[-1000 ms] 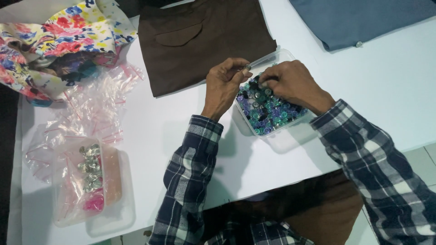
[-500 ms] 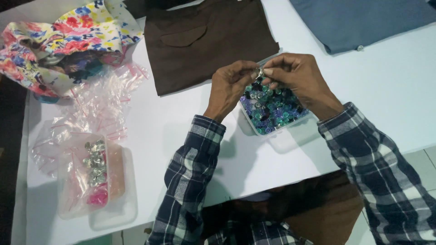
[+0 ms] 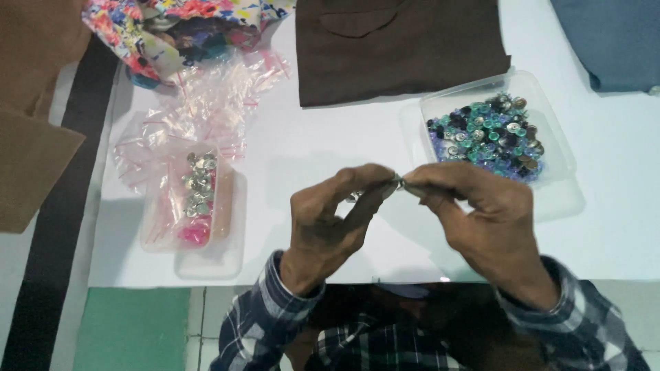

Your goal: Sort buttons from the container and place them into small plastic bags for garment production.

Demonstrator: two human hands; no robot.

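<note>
Work in hand: a small metal button (image 3: 399, 181) is pinched between the fingertips of both hands at frame centre, lifted clear of the white tabletop (image 3: 309, 144).
Done so far: one piece judged taken up from stock; nothing seen fixed to any cloth.
Left: clear tray of mixed buttons (image 3: 489, 135), upper right, is seen well filled; brown cloth (image 3: 399, 48), top centre, lies flat and untouched.
Left hand (image 3: 333, 220): thumb and forefinger closed on the button's left side, other fingers curled, wrist low.
Right hand (image 3: 481, 213): fingertips closed on the right side, knuckles up, meeting the left hand.
Button detail: too small to tell if one piece or two.
Lower left: lidded tray of silver pieces (image 3: 196, 185), well apart from hands.
Upper left: floral cloth (image 3: 158, 20), crumpled plastic bags (image 3: 213, 103).
Upper right corner: blue cloth (image 3: 612, 38).
</note>
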